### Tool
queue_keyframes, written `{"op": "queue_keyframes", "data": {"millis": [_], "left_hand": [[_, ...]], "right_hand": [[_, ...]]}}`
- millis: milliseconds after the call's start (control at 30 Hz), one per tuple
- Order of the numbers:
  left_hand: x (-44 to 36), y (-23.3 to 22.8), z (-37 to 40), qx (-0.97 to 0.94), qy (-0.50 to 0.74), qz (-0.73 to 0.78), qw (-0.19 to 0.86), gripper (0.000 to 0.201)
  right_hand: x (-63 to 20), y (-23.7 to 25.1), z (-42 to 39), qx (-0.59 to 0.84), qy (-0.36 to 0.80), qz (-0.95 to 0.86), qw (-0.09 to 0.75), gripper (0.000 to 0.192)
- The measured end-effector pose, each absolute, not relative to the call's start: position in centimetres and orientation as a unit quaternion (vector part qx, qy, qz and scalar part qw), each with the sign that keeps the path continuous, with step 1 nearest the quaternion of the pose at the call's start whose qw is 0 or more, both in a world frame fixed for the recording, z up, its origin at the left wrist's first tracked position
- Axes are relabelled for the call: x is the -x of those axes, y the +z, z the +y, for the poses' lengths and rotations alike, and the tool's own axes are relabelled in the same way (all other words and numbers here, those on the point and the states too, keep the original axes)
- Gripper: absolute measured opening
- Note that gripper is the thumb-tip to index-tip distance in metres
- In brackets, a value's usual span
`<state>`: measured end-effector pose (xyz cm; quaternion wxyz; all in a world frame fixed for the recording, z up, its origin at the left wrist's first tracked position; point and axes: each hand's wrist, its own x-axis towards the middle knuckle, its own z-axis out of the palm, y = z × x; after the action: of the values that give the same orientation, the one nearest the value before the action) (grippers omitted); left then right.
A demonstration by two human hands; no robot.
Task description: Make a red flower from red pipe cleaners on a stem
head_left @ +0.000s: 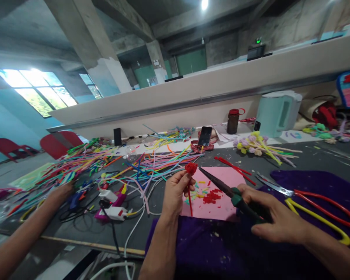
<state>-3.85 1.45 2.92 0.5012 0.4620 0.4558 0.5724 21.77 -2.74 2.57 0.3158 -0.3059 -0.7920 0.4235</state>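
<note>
Purple cloth [210, 249] covers the near edge of the grey worktop [76, 233], with a pink sheet [221, 210] lying just beyond it. Left hand [175, 192] has its grip clamped on the stem of a red pipe-cleaner flower [191, 168], held upright over the sheet. Right hand [275, 219] is closed on green-handled pliers [221, 186], their tip just beside the bloom; whether the tip touches is hard to tell. A steady stem and small nips at the bloom's edge would suit. Red trimmings [211, 197] dot the sheet. Another person's arm [32, 229] reaches into the heap of coloured pipe cleaners [111, 163] farther left.
</note>
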Motion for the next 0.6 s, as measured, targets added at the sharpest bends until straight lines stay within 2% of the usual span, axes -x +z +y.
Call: {"op": "queue_keyframes", "data": {"millis": [367,600], "left_hand": [[3.67,2.95,1.33,-0.509,0.567,0.48,0.435,0.03],[3.52,2.99,1.35,-0.523,0.565,0.499,0.399,0.024]], "right_hand": [[-20.76,3.3,-3.0,0.338,0.289,-0.851,0.28,0.026],[-20.71,2.91,-2.86,0.349,0.263,-0.853,0.284,0.024]]}}
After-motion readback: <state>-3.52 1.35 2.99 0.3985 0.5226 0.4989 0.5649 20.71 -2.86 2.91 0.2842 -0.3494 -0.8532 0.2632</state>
